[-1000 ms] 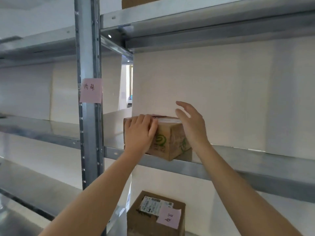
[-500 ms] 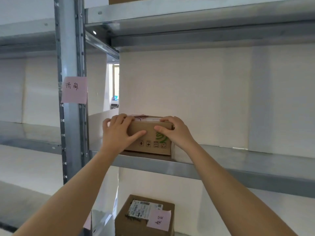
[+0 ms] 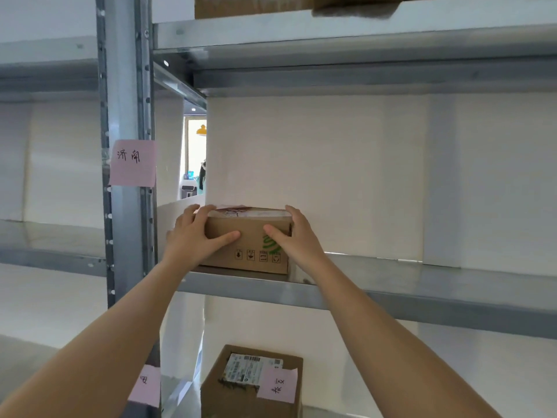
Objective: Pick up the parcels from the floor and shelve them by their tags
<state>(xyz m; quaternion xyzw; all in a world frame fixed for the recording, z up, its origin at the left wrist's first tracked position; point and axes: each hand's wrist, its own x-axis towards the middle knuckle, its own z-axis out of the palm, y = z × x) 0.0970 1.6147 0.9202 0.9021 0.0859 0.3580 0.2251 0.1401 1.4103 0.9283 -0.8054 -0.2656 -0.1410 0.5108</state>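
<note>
1. Both hands grip one box [image 3: 251, 242] on the middle shelf [image 3: 422, 285] — the left hand [image 3: 196, 236] wraps its left end, fingers over the top edge and thumb across the front face.
2. On the other end, the right hand [image 3: 294, 238] clasps the top right corner, thumb pressed on the front beside a green logo.
3. That box sits flat on the shelf, at its left end, just beside the upright post [image 3: 126, 86]; its front face runs along the shelf's front edge.
4. Handling symbols are printed low on the front, and a pink slip lies on the box top, its writing too small to read.
5. A pink tag [image 3: 133, 162] with handwritten characters is stuck on the post, above and left of the box.
6. Below, a second box [image 3: 241, 396] rests on the lower shelf — it carries a printed label and a pink note [image 3: 278, 385].
7. Another pink tag [image 3: 144, 384] shows lower on the post.
8. Cardboard [image 3: 253, 6] stands on the top shelf, mostly cut off.
</note>
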